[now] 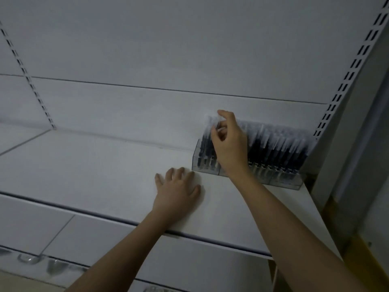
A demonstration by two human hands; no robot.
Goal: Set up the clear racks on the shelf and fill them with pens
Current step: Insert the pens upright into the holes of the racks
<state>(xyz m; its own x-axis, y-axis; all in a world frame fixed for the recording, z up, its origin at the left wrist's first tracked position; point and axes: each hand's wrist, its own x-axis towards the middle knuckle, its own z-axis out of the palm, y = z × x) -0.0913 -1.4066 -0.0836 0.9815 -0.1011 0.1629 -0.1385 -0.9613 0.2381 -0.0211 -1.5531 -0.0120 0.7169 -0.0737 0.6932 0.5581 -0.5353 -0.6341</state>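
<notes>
Our right hand [228, 144] has its fingers curled in at the tops of the pens [273, 144], thumb and forefinger closing on what looks like one or two caps at the left end of the row; the blur there keeps us from telling whether we pinch a single pen or merely straighten a few. Our left hand [179, 191] lies flat, fingers spread and straight, palm down on the bare shelf [94, 165] just in front of and left of the racks [280, 181], holding nothing; we judge it is there to steady us while we reach up and across. The clear racks sit side by side at the back right corner of the shelf, close against the rear panel [168, 49] and beside the slotted upright [347, 70], which we take as the start of a row that would run leftward along the wall. The pens stand tilted back in them, dark barrels low and pale caps high, packed close, so these racks look nearly full, and the left end is where we are working. The rest of the shelf to the left carries no rack yet, so much of the task seems to remain. No brand, label or writing can be read anywhere; the pens and racks are too blurred and dim for that.
</notes>
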